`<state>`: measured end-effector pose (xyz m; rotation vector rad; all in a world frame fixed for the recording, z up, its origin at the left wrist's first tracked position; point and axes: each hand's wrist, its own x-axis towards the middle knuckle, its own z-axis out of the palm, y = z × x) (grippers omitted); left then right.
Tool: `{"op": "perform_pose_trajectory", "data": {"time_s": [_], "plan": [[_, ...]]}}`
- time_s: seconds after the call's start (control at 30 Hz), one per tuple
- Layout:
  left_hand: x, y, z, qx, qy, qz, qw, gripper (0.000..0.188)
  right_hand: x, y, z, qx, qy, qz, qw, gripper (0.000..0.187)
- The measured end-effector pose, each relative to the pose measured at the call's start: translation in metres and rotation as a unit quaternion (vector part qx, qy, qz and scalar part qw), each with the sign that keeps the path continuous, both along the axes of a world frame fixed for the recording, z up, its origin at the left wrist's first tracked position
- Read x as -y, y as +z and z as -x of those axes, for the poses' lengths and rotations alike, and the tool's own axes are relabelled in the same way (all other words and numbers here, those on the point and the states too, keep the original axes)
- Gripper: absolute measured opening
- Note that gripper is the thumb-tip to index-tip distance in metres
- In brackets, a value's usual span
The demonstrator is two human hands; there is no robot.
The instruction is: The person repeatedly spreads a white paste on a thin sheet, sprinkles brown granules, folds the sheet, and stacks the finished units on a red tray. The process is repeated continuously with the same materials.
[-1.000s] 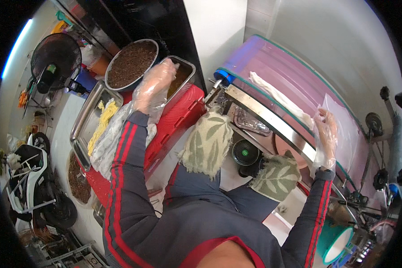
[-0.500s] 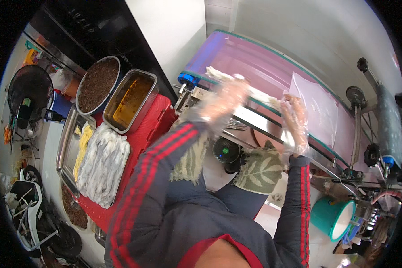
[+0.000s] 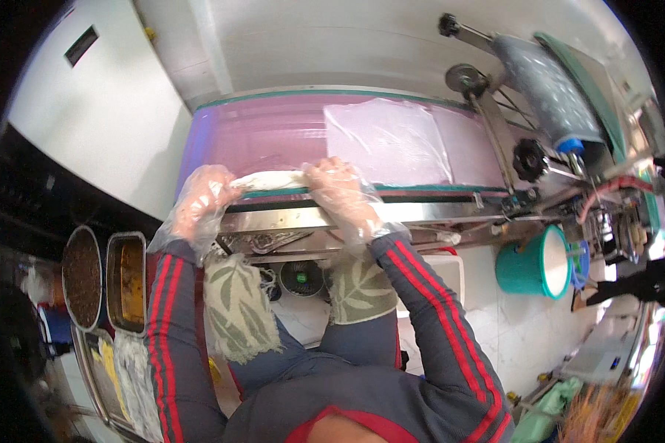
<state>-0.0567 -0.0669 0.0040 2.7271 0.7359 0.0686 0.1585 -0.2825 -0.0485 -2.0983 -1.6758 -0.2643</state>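
Observation:
A white, dough-like strip lies along the near edge of a pink, glassy-topped work surface. Both of my hands wear clear, loose plastic gloves. At the strip's left end, my left hand has its fingers closed on it. The fingers of my right hand are bent over the other end, pressing it at the edge. Just beyond that hand, a thin, pale, wrinkled sheet is spread flat on the surface.
At the right end stands a metal frame with a grey roller and black knobs. A teal bucket is on the floor. On my left are a round pan of brown crumbs and an oily metal tin.
My view has swung toward the right. The left hand, blurred over the strip's middle before, is now at its left end. My right hand stays at the right end.

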Motion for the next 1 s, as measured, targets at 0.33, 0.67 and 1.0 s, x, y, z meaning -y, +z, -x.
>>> {"op": "perform_pose_trajectory", "data": {"time_s": [0.33, 0.67, 1.0], "plan": [[0.099, 0.088, 0.123, 0.524, 0.208, 0.405, 0.72, 0.044, 0.012, 0.025, 0.021, -0.103, 0.08, -0.071, 0.989, 0.043], [0.231, 0.172, 0.415, 0.485, 0.489, -0.078, 0.72, 0.027, -0.004, 0.038, 0.071, -0.398, 0.198, -0.065, 0.893, 0.04], [0.357, 0.122, 0.563, 0.493, 0.675, -0.168, 0.523, 0.055, -0.027, 0.051, 0.091, -0.261, 0.223, -0.026, 0.939, 0.033]]}}
